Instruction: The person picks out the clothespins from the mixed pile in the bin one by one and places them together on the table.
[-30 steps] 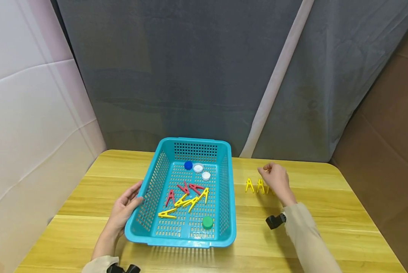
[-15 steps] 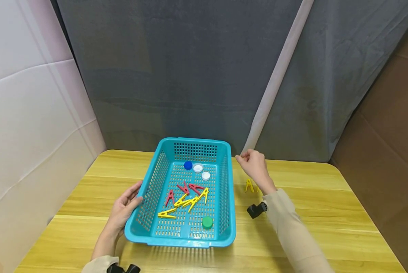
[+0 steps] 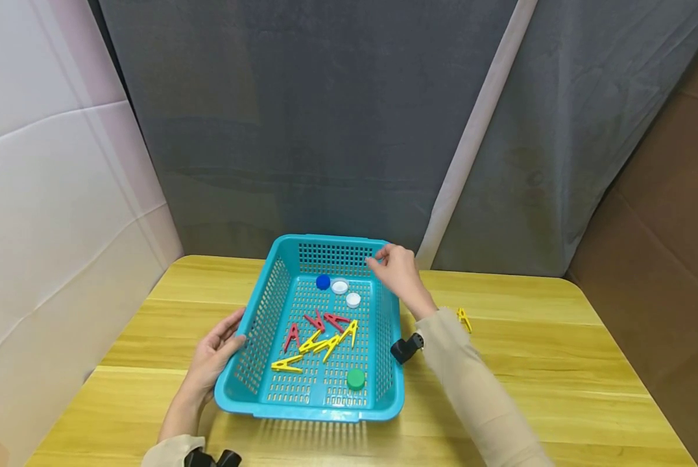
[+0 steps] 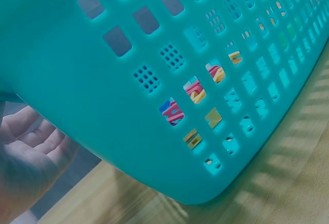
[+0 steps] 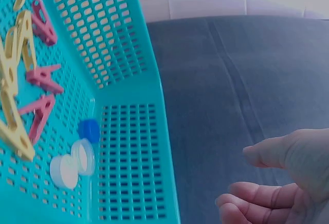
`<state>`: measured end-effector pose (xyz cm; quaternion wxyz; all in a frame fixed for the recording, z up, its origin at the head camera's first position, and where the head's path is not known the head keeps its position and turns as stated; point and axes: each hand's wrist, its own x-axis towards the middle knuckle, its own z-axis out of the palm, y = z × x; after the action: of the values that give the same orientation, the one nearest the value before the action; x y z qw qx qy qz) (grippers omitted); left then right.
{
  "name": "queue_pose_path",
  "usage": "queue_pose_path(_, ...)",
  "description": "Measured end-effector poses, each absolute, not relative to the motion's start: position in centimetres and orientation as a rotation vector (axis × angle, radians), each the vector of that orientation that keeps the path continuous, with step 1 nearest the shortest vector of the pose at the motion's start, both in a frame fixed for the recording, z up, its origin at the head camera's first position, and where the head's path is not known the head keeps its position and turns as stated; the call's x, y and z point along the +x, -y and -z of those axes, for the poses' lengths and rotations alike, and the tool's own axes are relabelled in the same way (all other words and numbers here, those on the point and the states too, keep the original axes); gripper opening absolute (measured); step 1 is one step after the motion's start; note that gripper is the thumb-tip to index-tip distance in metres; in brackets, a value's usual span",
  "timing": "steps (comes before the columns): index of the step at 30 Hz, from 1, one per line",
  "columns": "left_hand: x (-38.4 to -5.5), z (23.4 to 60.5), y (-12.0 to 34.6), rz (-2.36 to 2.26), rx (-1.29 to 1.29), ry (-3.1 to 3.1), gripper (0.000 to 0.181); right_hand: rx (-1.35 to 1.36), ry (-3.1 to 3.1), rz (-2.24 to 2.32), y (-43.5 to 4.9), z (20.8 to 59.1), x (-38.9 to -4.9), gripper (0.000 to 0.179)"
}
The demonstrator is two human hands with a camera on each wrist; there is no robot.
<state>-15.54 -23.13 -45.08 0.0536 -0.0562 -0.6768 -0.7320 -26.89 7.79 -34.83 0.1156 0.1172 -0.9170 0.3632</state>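
Observation:
My left hand [image 3: 211, 353] holds the left rim of a blue-green plastic basket [image 3: 308, 413], its thumb over the edge; in the left wrist view the fingers lie against the basket's outer side. Over the far right corner is my right hand [image 3: 397, 272]. Its thumb and bent fingers stand apart in the right wrist view, nothing between them. Inside the basket lie several yellow clothespins [image 3: 327, 348], three red clothespins [image 3: 292, 336], a blue bottle cap [image 3: 322, 282], two white caps [image 3: 353, 300] and a green cap [image 3: 355, 379].
A yellow clothespin [image 3: 464, 320] lies on the wooden table [image 3: 559, 363] right of the basket, beside my right sleeve, which covers the table there. A grey curtain [image 3: 325, 130] hangs behind the table's far edge. A brown panel [image 3: 658, 259] stands at the right.
My right hand has moved left, from above the yellow clothespins on the table to over the basket's far right corner. The left hand and the basket have stayed nearly still.

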Motion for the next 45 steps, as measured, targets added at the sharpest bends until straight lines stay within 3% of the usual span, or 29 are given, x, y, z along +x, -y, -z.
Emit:
queue_pose_path(24,-15.8,45.0,23.0,2.221,-0.161,2.054,0.054,0.244,3.021,-1.242,-1.7,38.5,-27.7,0.036)
queue_pose_path(28,-15.8,45.1,22.9,2.225,-0.171,2.039,0.053,0.255,3.063,-1.222,-1.2,39.2,-27.7,0.026)
queue_pose_path(35,-15.8,45.3,23.1,2.223,-0.186,2.036,0.054,0.292,3.103,-1.297,-0.8,40.1,-27.6,0.057)
queue_pose_path(45,-15.6,45.2,23.2,2.212,-0.163,2.058,0.055,0.194,3.256,-1.114,-0.4,41.4,-28.0,0.054)
